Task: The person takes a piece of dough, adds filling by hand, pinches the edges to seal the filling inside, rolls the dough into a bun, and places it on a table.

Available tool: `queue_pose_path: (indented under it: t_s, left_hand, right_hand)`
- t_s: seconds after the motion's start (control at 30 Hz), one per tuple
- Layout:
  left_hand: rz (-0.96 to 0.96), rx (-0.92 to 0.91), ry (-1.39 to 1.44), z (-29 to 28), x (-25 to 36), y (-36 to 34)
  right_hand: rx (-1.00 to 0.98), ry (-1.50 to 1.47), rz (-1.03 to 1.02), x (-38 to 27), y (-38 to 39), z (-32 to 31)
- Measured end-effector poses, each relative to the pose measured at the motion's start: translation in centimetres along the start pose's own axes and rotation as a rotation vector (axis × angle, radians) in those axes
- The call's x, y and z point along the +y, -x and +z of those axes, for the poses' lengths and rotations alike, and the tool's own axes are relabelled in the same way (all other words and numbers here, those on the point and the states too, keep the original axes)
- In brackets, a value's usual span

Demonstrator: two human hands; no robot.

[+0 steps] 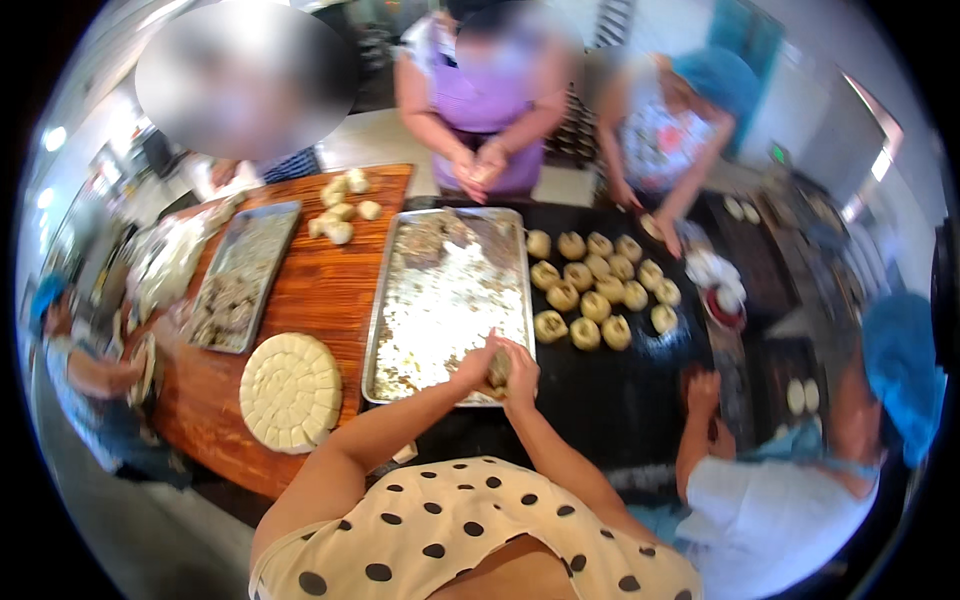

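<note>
Over the near right corner of a large metal tray (pixel 371 340), my left hand (pixel 477 369) and my right hand (pixel 520 376) are cupped together. Between them is a filled dough bun (pixel 498 370), its dark filling showing, and the fingers of both hands curl round it. My palms hide most of its underside. Clumps of brownish filling (pixel 430 243) lie at the far end of the tray, with smaller bits scattered along it. To the right, several round filled buns (pixel 590 305) stand in loose rows on a black surface (pixel 640 385).
On the wooden table (pixel 325 260) at left lie a round of cut dough pieces (pixel 291 392), some dough balls (pixel 340 208) and a second tray (pixel 289 240). Co-workers stand around; one in purple (pixel 483 95) faces me, and another in white (pixel 780 515) is close on my right.
</note>
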State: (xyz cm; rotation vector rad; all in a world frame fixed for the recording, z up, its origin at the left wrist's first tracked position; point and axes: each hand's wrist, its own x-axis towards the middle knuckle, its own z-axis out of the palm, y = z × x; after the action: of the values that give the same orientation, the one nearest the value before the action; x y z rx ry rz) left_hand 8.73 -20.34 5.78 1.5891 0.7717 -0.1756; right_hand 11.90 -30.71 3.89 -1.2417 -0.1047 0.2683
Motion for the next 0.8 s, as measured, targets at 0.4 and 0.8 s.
queue_pose_path:
  t_s: [0.4,0.8]
  left_hand:
    - [-0.083,-0.134,1.136,1.5,-1.2,1.3]
    - [0.059,0.115,0.847,1.7,-2.0,1.9]
  right_hand:
    - [0.199,0.208,0.076,-1.2,2.6,3.7]
    - [0.079,0.091,-0.083,0.2,2.9,2.2]
